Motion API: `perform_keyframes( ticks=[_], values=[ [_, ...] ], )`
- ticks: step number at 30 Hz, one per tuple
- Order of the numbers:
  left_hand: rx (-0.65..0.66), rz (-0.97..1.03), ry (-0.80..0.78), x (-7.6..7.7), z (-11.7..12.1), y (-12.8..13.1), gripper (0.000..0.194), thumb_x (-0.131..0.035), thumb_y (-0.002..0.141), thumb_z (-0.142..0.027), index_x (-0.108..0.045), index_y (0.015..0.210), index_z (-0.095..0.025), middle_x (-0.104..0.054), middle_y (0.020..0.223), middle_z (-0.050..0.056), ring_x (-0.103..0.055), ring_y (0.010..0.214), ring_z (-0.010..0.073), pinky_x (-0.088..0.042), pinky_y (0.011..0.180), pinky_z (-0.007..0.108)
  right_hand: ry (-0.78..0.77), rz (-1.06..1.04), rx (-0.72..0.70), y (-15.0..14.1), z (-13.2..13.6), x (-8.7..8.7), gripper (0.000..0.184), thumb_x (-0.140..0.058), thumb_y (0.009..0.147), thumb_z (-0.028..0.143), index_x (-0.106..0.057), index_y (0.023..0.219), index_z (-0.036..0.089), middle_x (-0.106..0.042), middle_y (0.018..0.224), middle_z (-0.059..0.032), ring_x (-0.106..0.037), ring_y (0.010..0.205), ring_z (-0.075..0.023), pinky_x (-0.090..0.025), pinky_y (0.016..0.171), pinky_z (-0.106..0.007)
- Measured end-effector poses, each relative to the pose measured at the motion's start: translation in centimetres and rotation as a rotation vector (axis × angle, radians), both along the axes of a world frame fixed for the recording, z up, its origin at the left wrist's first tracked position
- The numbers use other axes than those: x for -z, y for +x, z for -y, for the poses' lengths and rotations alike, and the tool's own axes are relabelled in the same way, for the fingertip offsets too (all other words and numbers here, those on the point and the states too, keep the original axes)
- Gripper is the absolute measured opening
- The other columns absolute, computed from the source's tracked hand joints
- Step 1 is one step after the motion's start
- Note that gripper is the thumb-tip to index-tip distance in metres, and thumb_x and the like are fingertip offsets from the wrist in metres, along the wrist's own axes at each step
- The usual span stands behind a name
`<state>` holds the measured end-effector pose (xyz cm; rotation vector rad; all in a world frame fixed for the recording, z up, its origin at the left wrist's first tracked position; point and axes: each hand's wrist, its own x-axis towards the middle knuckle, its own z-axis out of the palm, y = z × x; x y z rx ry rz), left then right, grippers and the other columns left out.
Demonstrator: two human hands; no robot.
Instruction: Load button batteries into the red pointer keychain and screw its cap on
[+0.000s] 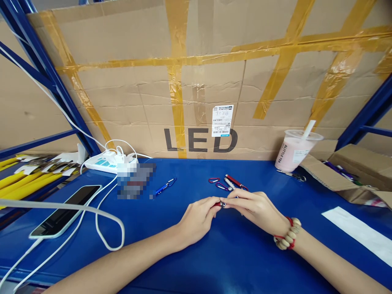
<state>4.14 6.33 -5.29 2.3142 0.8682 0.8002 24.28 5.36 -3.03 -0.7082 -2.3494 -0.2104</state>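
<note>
Both hands are up at the middle of the blue desk, and it's fine fingertip work! The left hand pinches a small red-and-silver piece, thumb against the curled fingers, most of it hidden. In from the other side comes the right hand, its fingertips closed on the shiny metal end, the remaining fingers bent over. Something dark shows between those fingers too, but it's too small to call.

The step in hand, by the look of it, is fiddling with that metal fitting; whether it's going on or coming off, I cannot tell. The next move seems to call for a steady left pinch while the right fingertips work the metal precisely, with no slip.

Just beyond the hands lie a red penlight and a silver penlight, side by side, with a red carabiner and a purple carabiner close by. Out to the left, a blue penlight rests with a carabiner at its far end.
</note>
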Motion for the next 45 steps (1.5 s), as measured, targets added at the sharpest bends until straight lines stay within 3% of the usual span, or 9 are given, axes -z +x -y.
perform_keyframes(
  ticks=[6,19,45],
  values=[
    [0.018,-0.008,0.022,0.03,0.02,-0.10,0.022,-0.032,0.094,-0.018,-0.054,0.097,-0.018,-0.052,0.073,-0.002,-0.048,0.068,0.0098,-0.035,0.066,0.019,-0.078,-0.056,0.026,0.05,0.06,0.24,0.010,-0.053,0.088,0.019,-0.062,0.087,0.018,-0.062,0.083,0.0015,-0.058,0.069,-0.0061,-0.041,0.056,-0.016],
    [0.020,-0.031,0.045,0.26,0.01,-0.10,0.021,-0.034,0.093,-0.018,-0.053,0.100,-0.017,-0.054,0.073,-0.001,-0.050,0.070,0.0099,-0.037,0.068,0.019,-0.093,-0.132,0.094,-0.16,0.03,0.33,0.015,-0.059,0.084,0.032,-0.063,0.077,0.019,-0.063,0.075,0.0044,-0.057,0.062,-0.0047,-0.039,0.055,-0.016],
    [0.014,-0.033,-0.001,-0.03,0.00,0.03,0.024,-0.030,0.094,-0.023,-0.052,0.103,-0.018,-0.055,0.076,0.000,-0.050,0.069,0.0107,-0.039,0.068,0.021,-0.063,-0.082,0.127,-0.03,0.08,0.28,0.019,-0.054,0.088,0.034,-0.063,0.081,0.019,-0.063,0.078,0.0022,-0.059,0.066,-0.0061,-0.040,0.056,-0.016]
  ],
)
